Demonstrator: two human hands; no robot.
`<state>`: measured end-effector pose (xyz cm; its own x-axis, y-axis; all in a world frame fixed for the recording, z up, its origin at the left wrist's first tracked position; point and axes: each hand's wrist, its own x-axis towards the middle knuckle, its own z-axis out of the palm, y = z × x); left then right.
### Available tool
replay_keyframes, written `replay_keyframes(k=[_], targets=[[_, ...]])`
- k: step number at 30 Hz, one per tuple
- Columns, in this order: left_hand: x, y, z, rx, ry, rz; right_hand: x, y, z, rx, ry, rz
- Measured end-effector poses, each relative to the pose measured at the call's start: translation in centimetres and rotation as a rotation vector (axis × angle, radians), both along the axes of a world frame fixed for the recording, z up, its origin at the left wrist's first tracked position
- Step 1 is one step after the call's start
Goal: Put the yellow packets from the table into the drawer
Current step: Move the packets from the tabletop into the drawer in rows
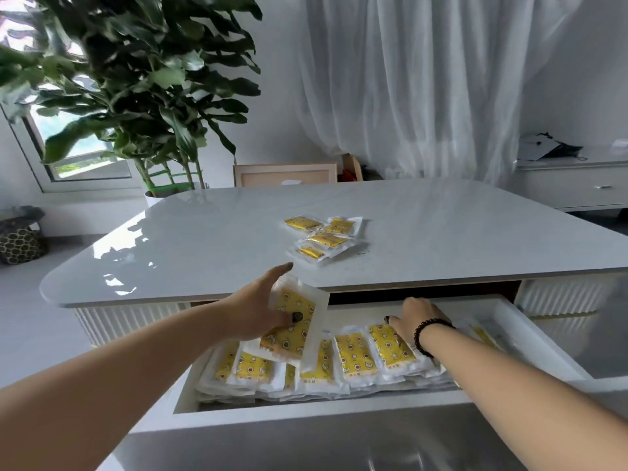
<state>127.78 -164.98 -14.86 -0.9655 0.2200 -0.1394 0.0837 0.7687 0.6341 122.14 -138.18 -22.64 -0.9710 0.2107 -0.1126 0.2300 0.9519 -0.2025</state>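
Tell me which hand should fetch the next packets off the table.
Probably the right hand. It only rests on the packets in the drawer, while the left hand holds a yellow packet above it. The packets on the table lie ahead, slightly nearer the right.

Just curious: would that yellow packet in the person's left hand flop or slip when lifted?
The yellow plastic-wrapped packet is pinched by the left hand at one side without drooping, so it is probably fairly stiff and light. Its glossy clear wrapper suggests it may slide easily.
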Motion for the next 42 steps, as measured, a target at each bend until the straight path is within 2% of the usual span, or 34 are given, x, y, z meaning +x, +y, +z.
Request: replay_keyframes(k=[3,5,6,8,10,15,24,34,37,40,42], targets=[[0.6,0.7,0.8,0.028,0.052,0.032,0.4,-1.0,3.6,-0.060,-0.241,0.132],[1.0,1.3,1.1,0.069,0.081,0.093,1.5,-1.9,6.7,-0.345,-0.378,0.172],[1.0,1.6,1.1,0.113,0.096,0.120,2.1,-2.4,8.1,-0.514,-0.358,0.176],[1.0,2.2,0.9,0.248,0.116,0.164,3.9,-3.3,10.2,-0.777,-0.184,0.186],[0.9,2.7,0.6,0.377,0.104,0.212,5.6,-4.1,11.0,-0.912,-0.038,0.186],[1.6,4.7,0.0,0.597,0.000,0.212,6.5,-5.0,9.8,-0.928,0.070,0.171],[1.4,7.2,-0.3,0.642,-0.112,0.191,4.5,-2.7,8.7,-1.061,0.124,0.089],[0.8,10.9,-0.8,0.637,-0.175,0.082,3.5,4.8,8.6,-0.985,0.097,0.029],[0.1,11.5,-0.6,0.626,-0.170,0.050,2.9,9.9,8.6,-0.810,-0.013,-0.103],[-0.6,12.0,-0.6,0.599,-0.165,0.021,2.5,13.4,6.4,-0.422,-0.198,-0.168],[-0.9,12.4,-0.8,0.561,-0.172,-0.010,2.2,14.3,4.7,-0.278,-0.200,-0.234]])
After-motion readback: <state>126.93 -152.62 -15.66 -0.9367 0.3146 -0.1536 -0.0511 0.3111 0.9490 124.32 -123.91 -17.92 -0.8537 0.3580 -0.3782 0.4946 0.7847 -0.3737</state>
